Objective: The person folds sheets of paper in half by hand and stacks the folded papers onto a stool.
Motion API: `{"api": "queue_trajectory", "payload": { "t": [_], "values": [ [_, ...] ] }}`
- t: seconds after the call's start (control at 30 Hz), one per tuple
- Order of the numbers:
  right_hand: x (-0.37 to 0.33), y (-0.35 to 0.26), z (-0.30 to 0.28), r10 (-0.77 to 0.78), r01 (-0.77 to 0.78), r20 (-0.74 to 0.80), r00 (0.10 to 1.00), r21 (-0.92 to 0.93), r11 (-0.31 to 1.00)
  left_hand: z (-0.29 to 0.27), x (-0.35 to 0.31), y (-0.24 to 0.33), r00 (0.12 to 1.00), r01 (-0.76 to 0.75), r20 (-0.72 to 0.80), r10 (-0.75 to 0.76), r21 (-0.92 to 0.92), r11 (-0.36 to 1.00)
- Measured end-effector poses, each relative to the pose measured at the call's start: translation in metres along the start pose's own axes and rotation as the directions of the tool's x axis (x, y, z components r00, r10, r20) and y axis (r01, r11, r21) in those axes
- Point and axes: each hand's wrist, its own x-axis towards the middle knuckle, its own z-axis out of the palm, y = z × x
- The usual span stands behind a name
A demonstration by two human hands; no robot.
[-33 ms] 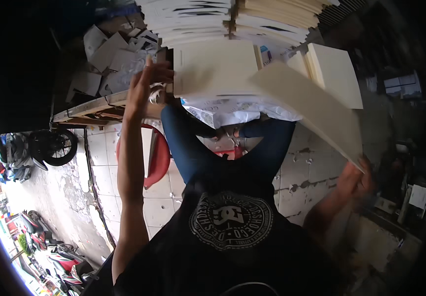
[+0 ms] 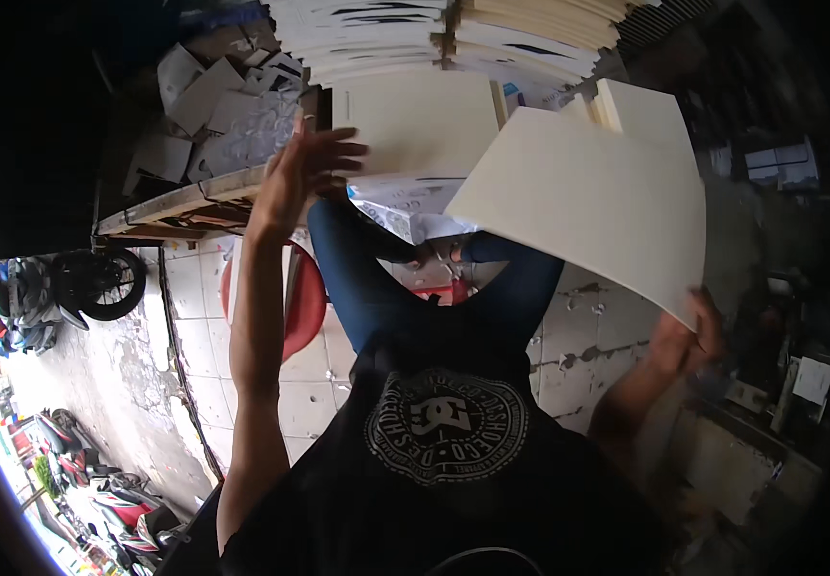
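My right hand (image 2: 691,331) grips a large cream sheet of card (image 2: 588,202) by its near right corner. The sheet slants in the air, its far end over the table's right part. My left hand (image 2: 311,171) is raised with fingers apart and holds nothing. It hovers by the left edge of a flat cream sheet (image 2: 413,115) lying on the table in front of me. Beyond the held sheet stands another cream board pile (image 2: 660,120), partly covered by it.
Tall stacks of white sheets (image 2: 367,38) and cream sheets (image 2: 540,34) line the back. A wood-edged bench (image 2: 184,200) with paper scraps (image 2: 213,96) lies left. Below it is a red stool (image 2: 307,307) with a white board. Motorbikes (image 2: 98,288) stand farther left.
The held sheet has swung leftward and nearer, turning its broad face more toward me. My left hand's fingers have spread and moved a little to the right.
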Motion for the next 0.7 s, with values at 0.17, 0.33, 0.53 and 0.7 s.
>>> {"api": "queue_trajectory", "payload": {
  "t": [0.17,0.33,0.53,0.7],
  "values": [
    [0.050,0.001,0.111,0.105,-0.167,0.163,0.981,0.435,0.885,0.058,-0.039,0.025,0.980,-0.098,0.155,0.125,-0.174,0.980],
    [0.082,-0.002,0.160,0.099,-0.200,0.177,0.979,0.770,0.606,0.059,-0.030,0.015,0.883,-0.373,-0.352,0.310,-0.126,0.919],
    [0.083,0.031,0.174,0.211,-0.384,0.411,0.887,0.404,0.830,0.048,-0.022,-0.007,0.842,-0.397,-0.346,0.415,0.126,0.909],
    [0.069,0.090,0.213,0.189,-0.269,0.431,0.882,0.131,0.954,0.054,-0.018,0.001,0.704,-0.066,-0.430,0.566,0.753,0.654]
  ]
}}
